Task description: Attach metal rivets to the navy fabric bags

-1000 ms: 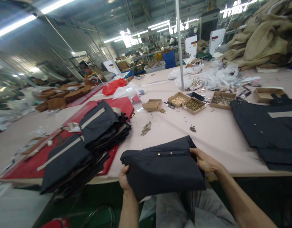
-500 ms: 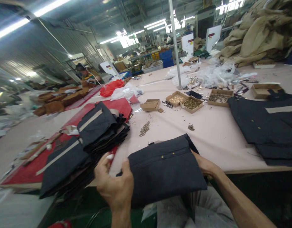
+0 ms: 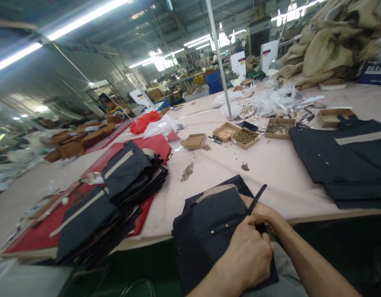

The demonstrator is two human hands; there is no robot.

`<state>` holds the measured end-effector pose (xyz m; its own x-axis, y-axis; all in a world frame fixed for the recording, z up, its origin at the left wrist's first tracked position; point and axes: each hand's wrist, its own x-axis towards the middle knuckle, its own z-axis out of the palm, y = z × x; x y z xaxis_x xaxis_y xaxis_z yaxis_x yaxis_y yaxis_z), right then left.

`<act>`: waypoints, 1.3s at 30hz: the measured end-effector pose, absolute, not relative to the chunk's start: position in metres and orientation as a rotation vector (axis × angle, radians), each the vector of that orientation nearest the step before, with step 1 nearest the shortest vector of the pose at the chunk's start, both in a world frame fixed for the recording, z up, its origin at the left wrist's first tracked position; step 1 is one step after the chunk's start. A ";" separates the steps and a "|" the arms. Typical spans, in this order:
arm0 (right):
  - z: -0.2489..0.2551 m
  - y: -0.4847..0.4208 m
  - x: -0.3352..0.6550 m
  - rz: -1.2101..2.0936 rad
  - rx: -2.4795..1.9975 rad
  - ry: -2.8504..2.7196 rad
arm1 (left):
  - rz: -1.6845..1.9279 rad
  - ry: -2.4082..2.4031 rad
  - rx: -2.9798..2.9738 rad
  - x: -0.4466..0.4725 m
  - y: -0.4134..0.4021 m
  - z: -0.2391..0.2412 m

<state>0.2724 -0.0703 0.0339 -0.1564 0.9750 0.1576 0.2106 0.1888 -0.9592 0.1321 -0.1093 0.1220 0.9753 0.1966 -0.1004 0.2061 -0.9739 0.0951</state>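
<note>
A black fabric piece [image 3: 205, 243] with brass rivets lies tilted over my lap against the table edge, a beige layer showing at its top. My left hand [image 3: 249, 251] has crossed over its front and is closed at its right edge, with the fingertips partly hidden. A narrow black strap [image 3: 257, 199] sticks up beside the knuckles; whether the fingers grip it I cannot tell. Close behind is my right hand [image 3: 263, 212], bent around the same edge, most of its fingers hidden by the fabric and my left hand.
Stacked black pieces [image 3: 128, 173] lie on a red sheet [image 3: 26, 235] to the left. Another black piece [image 3: 348, 165] is at right. Small metal rings [image 3: 187, 172] and open boxes of fittings [image 3: 246, 138] are on the table [image 3: 277, 165]. A metal pole [image 3: 219, 62] stands behind.
My left hand has gone from the fabric's left edge across to its right edge, near my right hand. The fabric has dropped lower and tilted; the beige layer and strap now show.
</note>
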 end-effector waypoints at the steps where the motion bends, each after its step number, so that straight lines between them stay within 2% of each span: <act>1: 0.034 -0.069 0.272 1.064 -1.159 -1.570 | -0.186 0.318 3.035 0.129 -0.110 0.121; 11: 0.017 -0.064 0.280 1.122 -1.120 -1.587 | -0.592 0.898 2.855 0.104 -0.068 0.120; 17: 0.002 -0.067 0.279 1.200 -1.190 -1.500 | -0.635 1.509 2.706 0.084 -0.024 0.114; 20: 0.000 -0.068 0.276 1.248 -1.133 -1.438 | -0.583 1.638 2.657 0.079 -0.007 0.113; 29: -0.011 -0.069 0.279 1.186 -1.140 -1.304 | -0.446 1.752 2.642 0.086 0.003 0.101; 35: -0.019 -0.072 0.278 1.061 -1.197 -1.373 | -0.419 1.082 2.917 0.079 -0.005 0.089; 39: -0.020 -0.074 0.275 1.043 -1.196 -1.408 | -0.441 1.101 2.917 0.074 -0.006 0.081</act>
